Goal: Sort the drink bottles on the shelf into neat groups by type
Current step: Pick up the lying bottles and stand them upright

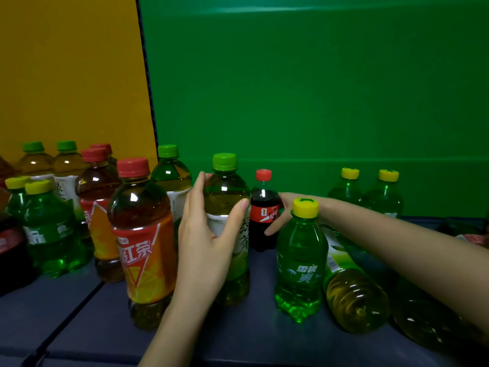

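Observation:
My left hand (205,229) wraps around an upright green tea bottle (230,186) with a light green cap at the middle of the shelf. My right hand (284,207) reaches past a yellow-capped lemon-lime soda bottle (300,263) and grips a small cola bottle (263,205) with a red cap. Two red-capped black tea bottles (143,234) stand to the left. A green tea bottle (352,290) lies on its side under my right forearm.
Further green tea, black tea and yellow-capped soda bottles (50,229) crowd the left end. Two yellow-capped soda bottles (366,194) stand at the back right. The dark blue shelf surface (79,321) runs to the front. A green panel (317,88) and an orange panel (66,75) form the back wall.

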Demonstrator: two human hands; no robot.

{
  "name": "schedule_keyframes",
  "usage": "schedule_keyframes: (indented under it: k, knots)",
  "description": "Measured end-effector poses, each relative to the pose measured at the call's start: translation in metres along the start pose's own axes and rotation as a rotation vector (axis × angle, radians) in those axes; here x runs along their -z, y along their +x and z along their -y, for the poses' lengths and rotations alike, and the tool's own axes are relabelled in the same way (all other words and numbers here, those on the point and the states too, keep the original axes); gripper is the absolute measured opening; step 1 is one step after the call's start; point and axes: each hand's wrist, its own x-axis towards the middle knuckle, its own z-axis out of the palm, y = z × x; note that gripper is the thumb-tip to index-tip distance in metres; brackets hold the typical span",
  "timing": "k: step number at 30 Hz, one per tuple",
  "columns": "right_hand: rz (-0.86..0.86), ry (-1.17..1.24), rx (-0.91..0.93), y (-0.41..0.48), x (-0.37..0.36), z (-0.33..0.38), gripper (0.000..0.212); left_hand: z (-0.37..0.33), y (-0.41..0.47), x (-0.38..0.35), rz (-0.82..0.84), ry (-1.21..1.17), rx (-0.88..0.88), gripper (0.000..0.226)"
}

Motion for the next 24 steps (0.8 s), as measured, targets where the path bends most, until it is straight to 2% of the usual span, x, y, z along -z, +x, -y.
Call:
schedule_keyframes:
  k: [2, 5, 7, 9, 12, 15, 16, 18, 21, 24]
  knots:
    - [0.006, -0.001, 0.022, -0.019, 0.007, 0.013, 0.044, -0.002, -0.003, 0.001, -0.026, 0.032, -0.054, 0.070]
    - [-0.032, -0.051, 0.038, -0.048, 0.022, 0.023, 0.045, -0.010, -0.014, 0.005, -0.102, 0.074, -0.225, 0.055]
    - [-0.102, -0.092, 0.042, -0.065, 0.034, 0.021, 0.041, -0.015, -0.021, 0.007, -0.149, 0.096, -0.357, 0.039]
    - [-0.180, -0.125, 0.042, -0.085, 0.045, 0.017, 0.028, -0.008, -0.023, 0.003, -0.173, 0.073, -0.407, 0.024]
    - [-0.327, -0.216, 0.017, -0.121, 0.054, 0.011, 0.021, -0.015, -0.026, -0.004, -0.041, -0.097, -0.239, 0.021]
    - [-0.480, -0.352, -0.056, -0.153, 0.052, 0.004, 0.024, -0.036, -0.050, -0.014, 0.033, -0.069, -0.528, 0.008]
    - [-0.506, -0.366, -0.088, -0.163, 0.050, 0.000, 0.025, -0.044, -0.057, -0.018, 0.074, -0.105, -0.557, 0.010]
    - [-0.527, -0.395, -0.171, -0.180, 0.042, -0.010, 0.027, -0.047, -0.067, -0.031, 0.167, -0.162, -0.532, 0.011]
    - [-0.552, -0.446, -0.306, -0.198, 0.025, -0.022, 0.031, -0.045, -0.076, -0.052, 0.358, -0.107, -0.441, 0.017]
    - [-0.604, -0.534, -0.328, -0.206, 0.007, -0.026, 0.031, -0.045, -0.085, -0.072, 0.501, -0.028, -0.404, 0.029]
